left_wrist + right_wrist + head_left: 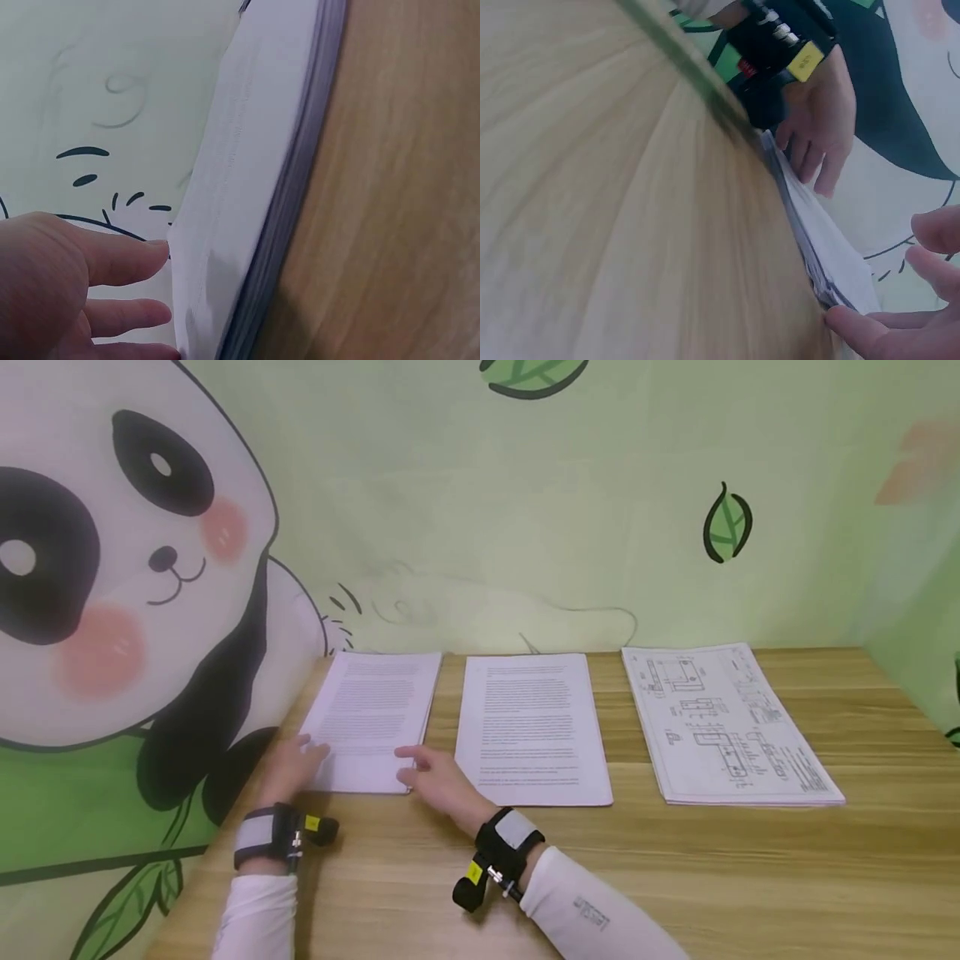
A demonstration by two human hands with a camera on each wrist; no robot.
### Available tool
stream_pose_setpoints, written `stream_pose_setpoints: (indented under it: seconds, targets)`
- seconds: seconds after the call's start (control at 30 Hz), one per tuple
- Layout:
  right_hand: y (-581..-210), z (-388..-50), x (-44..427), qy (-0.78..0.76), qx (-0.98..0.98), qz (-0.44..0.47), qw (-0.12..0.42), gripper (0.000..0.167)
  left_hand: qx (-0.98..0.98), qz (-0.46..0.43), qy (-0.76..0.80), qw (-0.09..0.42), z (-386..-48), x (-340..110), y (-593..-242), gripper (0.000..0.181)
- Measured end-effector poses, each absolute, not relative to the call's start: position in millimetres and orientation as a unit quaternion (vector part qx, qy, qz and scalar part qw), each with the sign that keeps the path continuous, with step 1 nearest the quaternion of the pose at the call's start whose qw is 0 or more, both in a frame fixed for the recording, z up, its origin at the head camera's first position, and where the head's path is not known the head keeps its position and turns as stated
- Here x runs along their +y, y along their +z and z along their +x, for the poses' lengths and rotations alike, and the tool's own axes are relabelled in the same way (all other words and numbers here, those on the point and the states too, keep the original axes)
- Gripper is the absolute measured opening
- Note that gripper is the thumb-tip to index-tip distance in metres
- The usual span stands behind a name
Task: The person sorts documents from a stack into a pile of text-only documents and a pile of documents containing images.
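Observation:
A stack of printed text sheets [375,702] lies at the left of the table. At its left edge, near the lower corner, is my left hand [291,770], its fingers extended. My right hand [442,783] is on the opposite side, by the lower right corner, with thumb and forefinger apart. In the left wrist view, the left fingertips touch or nearly touch the side of the stack [247,165], whose layered edges show. The right wrist view has a finger of the right hand [907,326] at the corner of the stack [829,244].
A second stack of text pages [532,735] lies in the middle, just right of my right hand. Farther right is a stack of technical drawings [727,735]. All rest on a wood-grain table [420,893] against a wall [465,527] with a printed panda.

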State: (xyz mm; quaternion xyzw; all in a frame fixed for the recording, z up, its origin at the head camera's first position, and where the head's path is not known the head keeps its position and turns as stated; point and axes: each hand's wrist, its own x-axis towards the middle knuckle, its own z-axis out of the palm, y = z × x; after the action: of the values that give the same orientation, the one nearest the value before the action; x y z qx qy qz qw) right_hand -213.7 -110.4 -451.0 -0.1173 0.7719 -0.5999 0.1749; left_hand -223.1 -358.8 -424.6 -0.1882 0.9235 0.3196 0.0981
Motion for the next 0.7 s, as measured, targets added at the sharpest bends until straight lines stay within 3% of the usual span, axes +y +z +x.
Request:
stream_pose_setpoints:
  seconds: [0.23,0.43,0.7]
  targets:
    - [-448.5,-220.0,-112.1,-0.731,0.648,-0.017,0.215,0.063,0.926,-0.207,0.305,0.079,-225.9,-357.8,-431.1,0.065]
    - [-452.0,-223.3,-112.6,-0.772,0.598,0.018,0.214,0.078,0.928,-0.208,0.303,0.065,-227.6,-352.2,-431.1,0.063]
    - [-453.3,-225.7,-111.2,-0.772,0.602,0.000,0.204,0.051,0.919,-0.217,0.325,0.059,-233.1,-344.2,-433.3,0.058]
